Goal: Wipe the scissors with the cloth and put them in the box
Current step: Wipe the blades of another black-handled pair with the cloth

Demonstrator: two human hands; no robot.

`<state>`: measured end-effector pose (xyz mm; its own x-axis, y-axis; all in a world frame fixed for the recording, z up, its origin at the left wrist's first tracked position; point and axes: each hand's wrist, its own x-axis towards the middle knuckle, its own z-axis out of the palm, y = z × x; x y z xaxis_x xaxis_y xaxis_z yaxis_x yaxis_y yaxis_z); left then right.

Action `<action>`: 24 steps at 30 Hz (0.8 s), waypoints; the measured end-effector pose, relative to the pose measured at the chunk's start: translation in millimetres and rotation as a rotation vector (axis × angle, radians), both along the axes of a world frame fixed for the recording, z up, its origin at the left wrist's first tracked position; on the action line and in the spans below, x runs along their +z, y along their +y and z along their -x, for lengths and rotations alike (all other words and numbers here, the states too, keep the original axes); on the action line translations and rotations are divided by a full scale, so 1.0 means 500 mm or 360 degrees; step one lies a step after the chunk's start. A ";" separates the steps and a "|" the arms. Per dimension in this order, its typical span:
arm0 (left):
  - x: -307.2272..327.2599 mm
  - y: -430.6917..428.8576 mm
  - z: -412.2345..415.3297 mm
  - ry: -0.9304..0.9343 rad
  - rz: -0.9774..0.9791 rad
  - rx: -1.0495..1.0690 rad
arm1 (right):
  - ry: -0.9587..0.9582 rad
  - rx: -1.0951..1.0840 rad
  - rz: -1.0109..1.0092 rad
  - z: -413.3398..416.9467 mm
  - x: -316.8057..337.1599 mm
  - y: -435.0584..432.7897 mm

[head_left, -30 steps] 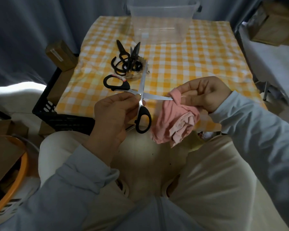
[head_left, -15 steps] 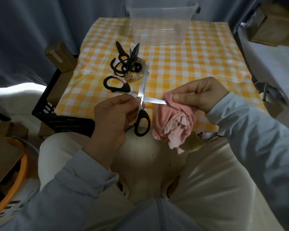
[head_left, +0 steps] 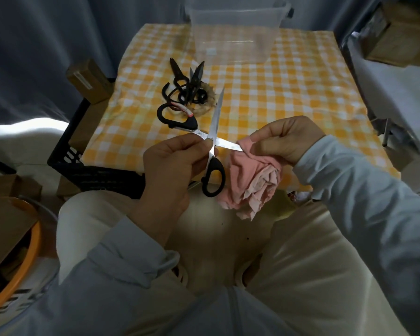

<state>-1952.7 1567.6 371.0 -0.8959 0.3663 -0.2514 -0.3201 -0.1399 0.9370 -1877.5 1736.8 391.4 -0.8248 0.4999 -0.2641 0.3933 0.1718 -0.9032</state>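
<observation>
A makeshift work corner in a cluttered storage room is suggested. A yellow checked tablecloth (head_left: 289, 98) is spread out, grey curtains (head_left: 46, 44) are hung behind it, and cardboard boxes (head_left: 89, 80) and a black crate (head_left: 66, 154) are crowded alongside.

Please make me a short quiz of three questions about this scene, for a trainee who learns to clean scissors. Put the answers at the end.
1. True or false: the blades of the scissors that the left hand pinches near the pivot are spread apart.
2. Which hand holds the pink cloth round a blade? A) left B) right C) neither
3. Fill in: the clear box stands at the ____ edge of the table, beyond the pile of black scissors.
Key: 1 true. 2 B, the right hand. 3 far.
</observation>
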 end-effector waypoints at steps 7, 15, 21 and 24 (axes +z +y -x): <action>-0.006 0.000 0.001 -0.0013 0.0006 -0.0004 | 0.0034 0.0109 -0.0074 -0.002 0.009 -0.007; -0.004 0.003 0.003 -0.0013 0.0011 0.0014 | 0.0004 0.0043 -0.0011 0.005 0.008 -0.007; -0.006 0.004 0.000 -0.0019 -0.0003 0.0023 | -0.0022 -0.0054 0.0071 0.007 0.003 -0.007; -0.003 0.003 -0.002 -0.0027 -0.0008 0.0013 | 0.0008 0.0010 0.0068 0.005 0.007 -0.008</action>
<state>-1951.4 1569.1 369.6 -0.8944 0.3605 -0.2647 -0.3348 -0.1473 0.9307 -1880.1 1732.9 394.8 -0.8293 0.4829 -0.2811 0.3878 0.1353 -0.9118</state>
